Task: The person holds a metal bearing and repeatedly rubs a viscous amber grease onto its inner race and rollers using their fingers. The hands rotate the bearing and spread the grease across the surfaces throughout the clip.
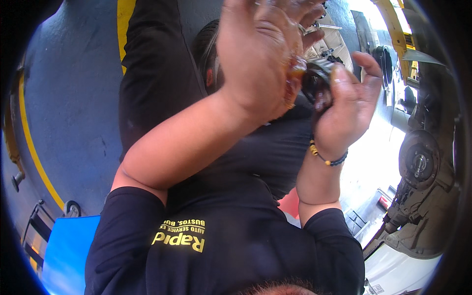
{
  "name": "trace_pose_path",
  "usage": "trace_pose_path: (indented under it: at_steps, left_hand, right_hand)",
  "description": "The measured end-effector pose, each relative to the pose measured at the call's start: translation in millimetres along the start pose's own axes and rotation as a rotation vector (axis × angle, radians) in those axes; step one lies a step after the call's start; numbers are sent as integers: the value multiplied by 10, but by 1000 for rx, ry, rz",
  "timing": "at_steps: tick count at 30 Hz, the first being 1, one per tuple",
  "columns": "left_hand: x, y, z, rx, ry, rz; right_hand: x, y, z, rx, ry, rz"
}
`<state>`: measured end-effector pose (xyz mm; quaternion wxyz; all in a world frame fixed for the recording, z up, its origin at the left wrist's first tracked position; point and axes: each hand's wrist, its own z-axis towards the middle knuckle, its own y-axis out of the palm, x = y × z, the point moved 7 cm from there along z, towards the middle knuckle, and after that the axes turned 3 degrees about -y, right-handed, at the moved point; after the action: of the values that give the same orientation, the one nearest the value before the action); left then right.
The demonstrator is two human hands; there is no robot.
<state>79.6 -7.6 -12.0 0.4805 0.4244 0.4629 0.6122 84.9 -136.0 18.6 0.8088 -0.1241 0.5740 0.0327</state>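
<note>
My right hand (348,110) grips a dark, shiny ring-shaped bearing (318,78), with the thumb along its near side and one finger raised away from it. Facing it is my left hand (263,59), palm turned toward the bearing and fingers stretched out. A thick smear of amber-red grease (294,81) coats the edge of that palm, where the bearing's rim meets it or comes very close; I cannot tell which. Both hands look wet with grease. A beaded bracelet (322,156) circles my right wrist.
On the right is a vehicle's underside with a round hub (419,160). A tyre (209,44) lies behind my left forearm. A blue box-like thing (69,250) stands at lower left, beside a yellow floor line (35,147). My dark-trousered legs (157,73) extend ahead.
</note>
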Motion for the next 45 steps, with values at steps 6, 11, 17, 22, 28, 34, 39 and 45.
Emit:
trace_pose_path:
  at_steps: [6, 11, 17, 22, 28, 34, 39, 45]
  left_hand:
    - [167, 35, 83, 69, 198, 121]
    - [275, 32, 104, 183, -34, 99]
    - [223, -231, 57, 1, -34, -90]
    - [-52, -211, -31, 288, -74, -276]
    - [-282, -198, -80, 338, -109, -251]
    - [-167, -171, -51, 79, -85, -313]
    - [-234, -171, -1, 270, -123, -189]
    - [-71, -82, -30, 212, -114, -147]
  right_hand:
    - [-27, 122, -169, -172, 201, -52]
    - [140, -135, -32, -160, 313, 355]
    - [119, -296, 49, -74, 136, 611]
    - [132, -309, 38, 27, 113, 625]
    - [177, -206, -37, 153, 67, 495]
    - [-11, -126, -125, 161, 231, 298]
    - [-1, -178, -13, 133, 76, 293]
    - [23, -134, -169, 109, 171, 308]
